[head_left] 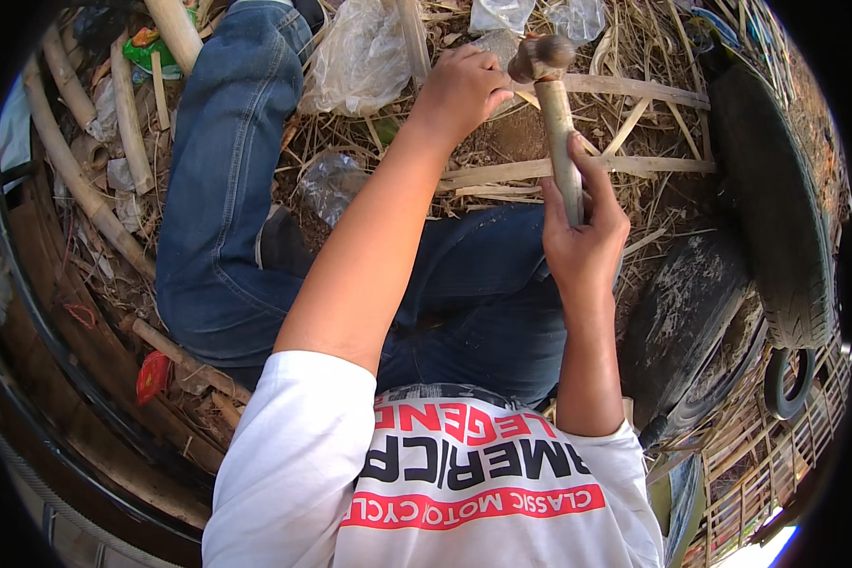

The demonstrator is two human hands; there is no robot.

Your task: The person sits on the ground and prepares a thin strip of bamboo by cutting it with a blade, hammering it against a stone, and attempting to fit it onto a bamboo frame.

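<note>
My right hand [589,232] is wrapped round the pale handle of a hammer [559,142], which points away from me with its rounded brown metal head at the far end. Just left of that head is my left hand [456,93], its fingers curled and close together. What they pinch, if anything, is hidden by the fingers and the hammer head. A greyish flat piece [498,44] shows right beyond those fingers. Below the hammer head, a split bamboo strip [634,88] runs off to the right, and another bamboo strip [502,174] lies nearer to me.
My jeans-clad legs [227,170] are bent on ground littered with straw and shavings. Clear plastic bags [360,57] lie beyond. To the right stands a black tyre [772,189], with a worn dark tyre [691,322] nearer. Bamboo poles [90,194] and a red wrapper [152,377] are at left.
</note>
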